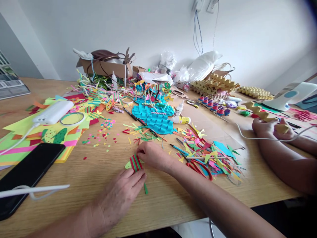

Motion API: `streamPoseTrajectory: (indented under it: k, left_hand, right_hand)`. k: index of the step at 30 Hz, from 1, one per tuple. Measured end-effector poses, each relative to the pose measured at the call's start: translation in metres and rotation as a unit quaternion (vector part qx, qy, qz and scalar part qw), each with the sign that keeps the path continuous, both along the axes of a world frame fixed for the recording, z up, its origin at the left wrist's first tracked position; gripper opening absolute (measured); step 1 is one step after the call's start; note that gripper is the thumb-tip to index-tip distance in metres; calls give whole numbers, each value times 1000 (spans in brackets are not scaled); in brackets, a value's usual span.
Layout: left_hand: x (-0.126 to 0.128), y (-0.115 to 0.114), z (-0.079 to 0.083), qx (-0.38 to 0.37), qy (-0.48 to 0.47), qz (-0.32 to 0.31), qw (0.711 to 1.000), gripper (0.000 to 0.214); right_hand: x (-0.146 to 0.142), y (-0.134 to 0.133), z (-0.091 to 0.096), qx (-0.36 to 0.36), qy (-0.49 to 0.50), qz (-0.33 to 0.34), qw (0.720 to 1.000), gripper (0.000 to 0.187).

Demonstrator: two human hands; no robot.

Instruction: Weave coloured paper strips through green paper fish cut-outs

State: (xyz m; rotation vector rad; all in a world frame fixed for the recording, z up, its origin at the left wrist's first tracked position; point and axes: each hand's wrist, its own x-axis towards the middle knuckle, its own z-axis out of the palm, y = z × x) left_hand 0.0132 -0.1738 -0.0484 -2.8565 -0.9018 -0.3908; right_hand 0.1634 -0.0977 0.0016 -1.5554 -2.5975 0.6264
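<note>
My flat left hand [121, 190] touches the fish [134, 163]; my right hand [154, 156] perhaps pinches it; scissors [198, 162] lie right of the fish.

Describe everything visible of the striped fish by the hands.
The fish looks cut from paper: light green head, dark eye dot, body striped red and green. It lies on the wooden table, head toward picture left. The left hand has fingers on its near edge; the right hand is at its other end, partly hiding it.
</note>
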Motion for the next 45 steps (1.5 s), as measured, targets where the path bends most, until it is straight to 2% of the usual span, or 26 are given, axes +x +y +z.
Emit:
streamPoseTrajectory:
  k: [6,11,16,28,34,39,45]
  left_hand:
    - [-2,0,-6,14,10,1,1000,39]
    - [-1,0,-4,32,16,-5,999,40]
    - [-1,-2,-2,25,23,-2,999,39]
    - [0,-3,-1,-26,47,7,999,35]
    - [-1,-3,0,-11,25,-1,1000,34]
    - [-1,-3,2,0,10,-5,1000,33]
    - [-1,-3,-1,-11,18,-5,1000,34]
  right_hand:
    - [9,-11,1,-23,24,2,999,25]
    - [10,-19,-4,-47,8,13,999,24]
    - [9,-16,-7,-38,-3,20,999,24]
    - [0,7,-2,4,-10,25,1000,27]
    - [6,-1,5,-4,-12,35,999,27]
    - [11,-11,-1,-30,-13,46,998,26]
    - [4,-6,-1,-24,-28,43,998,26]
